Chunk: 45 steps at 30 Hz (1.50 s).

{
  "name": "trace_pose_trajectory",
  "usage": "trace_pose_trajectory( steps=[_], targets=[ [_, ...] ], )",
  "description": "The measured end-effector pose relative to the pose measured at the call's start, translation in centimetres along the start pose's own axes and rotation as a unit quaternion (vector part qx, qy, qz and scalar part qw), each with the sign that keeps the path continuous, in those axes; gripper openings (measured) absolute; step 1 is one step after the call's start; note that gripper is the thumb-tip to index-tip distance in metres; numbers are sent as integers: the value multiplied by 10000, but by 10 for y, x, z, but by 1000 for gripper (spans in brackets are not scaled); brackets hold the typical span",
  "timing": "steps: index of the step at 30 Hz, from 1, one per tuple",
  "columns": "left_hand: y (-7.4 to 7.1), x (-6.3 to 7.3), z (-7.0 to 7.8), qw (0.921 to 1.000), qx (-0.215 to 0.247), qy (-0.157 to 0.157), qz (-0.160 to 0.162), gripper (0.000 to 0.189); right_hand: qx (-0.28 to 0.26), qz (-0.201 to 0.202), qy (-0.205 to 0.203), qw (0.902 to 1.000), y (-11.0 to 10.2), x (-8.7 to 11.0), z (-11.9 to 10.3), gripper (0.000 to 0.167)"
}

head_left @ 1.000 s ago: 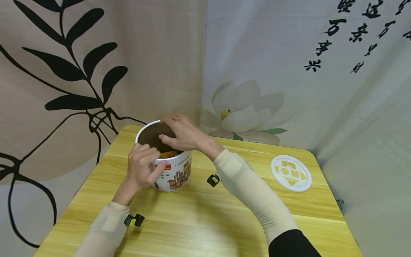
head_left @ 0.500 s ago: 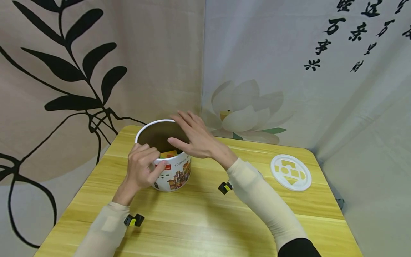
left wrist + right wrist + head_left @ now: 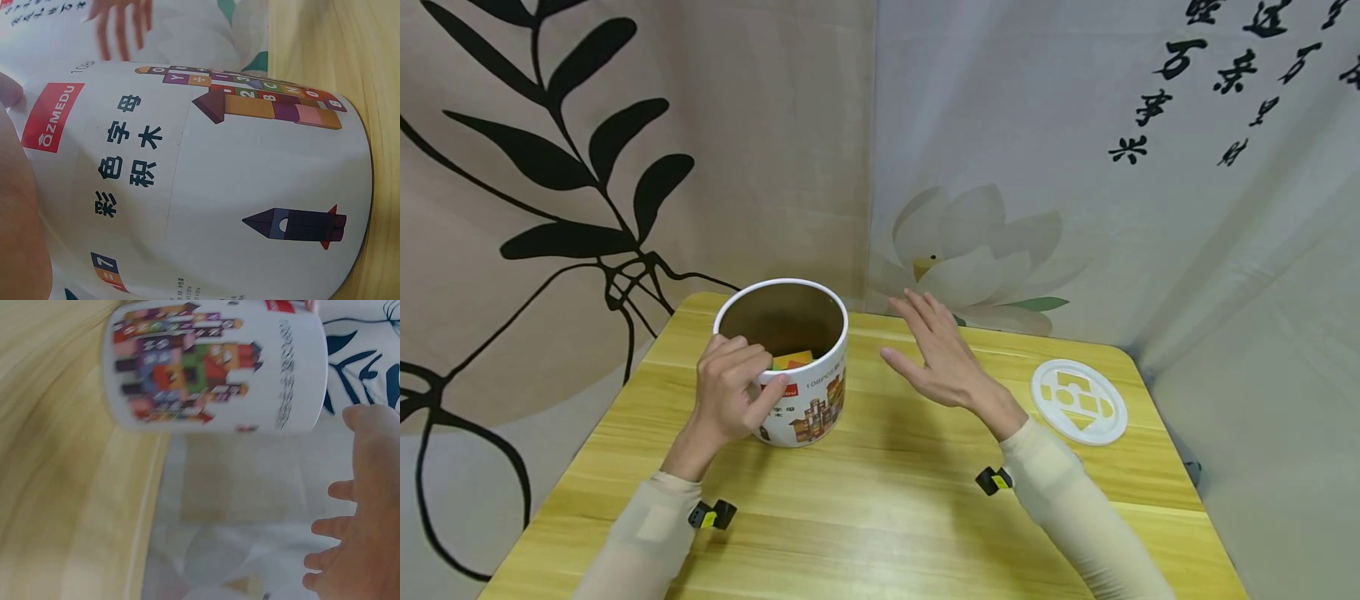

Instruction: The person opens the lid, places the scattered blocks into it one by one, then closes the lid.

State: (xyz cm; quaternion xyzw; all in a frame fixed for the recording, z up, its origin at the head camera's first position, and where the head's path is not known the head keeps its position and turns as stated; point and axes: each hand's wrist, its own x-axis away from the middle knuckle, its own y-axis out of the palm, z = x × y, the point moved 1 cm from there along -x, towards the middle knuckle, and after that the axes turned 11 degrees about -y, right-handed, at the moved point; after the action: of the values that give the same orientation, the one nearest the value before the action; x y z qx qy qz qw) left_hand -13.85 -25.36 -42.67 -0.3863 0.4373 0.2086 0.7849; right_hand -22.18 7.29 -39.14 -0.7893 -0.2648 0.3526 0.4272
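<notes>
A white toy-block bucket [image 3: 801,404] with printed pictures of blocks stands upright on the table, its lid off. Inside, orange and green blocks [image 3: 793,360] show near the front; the rest of the contents is hidden. My left hand [image 3: 727,385] grips the bucket's near-left rim, fingers curled over the edge and thumb on the outer wall. To the right of the bucket, my right hand [image 3: 942,358] hovers over the table with fingers straight and spread, holding nothing. The right wrist view has those fingers [image 3: 340,528] apart from the bucket.
On the right of the wooden table [image 3: 880,517] lies a round white lid [image 3: 1079,402] with shaped cut-outs. Printed curtains [image 3: 775,150] hang right behind the table's back edge. Small black-and-yellow devices sit at both wrists.
My right hand has come away from the bucket's mouth and moved right and toward me, holding nothing. The left hand and the bucket have stayed in place.
</notes>
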Motion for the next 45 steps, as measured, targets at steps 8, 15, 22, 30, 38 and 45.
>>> trace_pose_trajectory(
  steps=[8, 15, 22, 30, 38, 45],
  targets=[
    [0, 0, -1, 10000, -13, 0, 8, 39, 156, -41, 813, 9966, 0, 59, 42, 86],
    [0, 1, -1, 10000, -15, -9, -16, 36, 387, -104, 1555, 9870, 1, 117, 77, 93],
    [1, 0, 0, 10000, -34, -12, -28, 36, 860, -112, 2076, 9744, -3, 172, 102, 87],
    [0, 0, 0, 10000, -46, -20, -8, 36, 1258, -326, 2317, 9641, 3, 206, 114, 83],
    [0, 1, -1, 10000, -6, -14, 7, 36, 1539, -122, 2041, 9667, 6, 217, 119, 72],
    [1, 1, -1, 10000, 3, -20, -1, 37, 1722, -174, 1978, 9648, 9, 223, 125, 52]
  ],
)
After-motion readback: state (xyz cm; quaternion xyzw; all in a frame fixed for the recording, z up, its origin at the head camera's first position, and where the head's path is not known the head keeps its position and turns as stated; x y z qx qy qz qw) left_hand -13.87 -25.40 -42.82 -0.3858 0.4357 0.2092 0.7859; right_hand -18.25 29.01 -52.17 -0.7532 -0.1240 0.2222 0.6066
